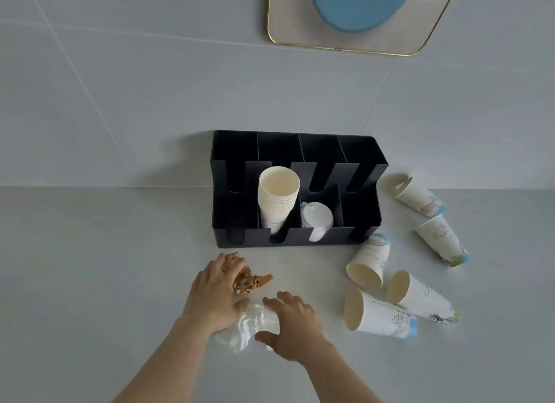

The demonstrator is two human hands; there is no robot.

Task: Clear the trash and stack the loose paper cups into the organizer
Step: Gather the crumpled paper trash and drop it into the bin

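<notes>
A black organizer (365, 174) stands against the wall, with a stack of paper cups (277, 198) in its second slot and white lids (316, 219) beside it. Several loose paper cups lie on their sides to the right, the nearest (381, 317) by my right hand. Crumpled brown paper (250, 281) lies in front of the organizer; my left hand (214, 291) rests on it with fingers curled over its left part. My right hand (292, 324) closes on a crumpled white tissue (244, 330) between both hands.
The grey counter (90, 282) runs left and toward me. A grey tiled wall (150, 87) rises behind the organizer, with a gold-rimmed mirror (300, 39) high up at the right.
</notes>
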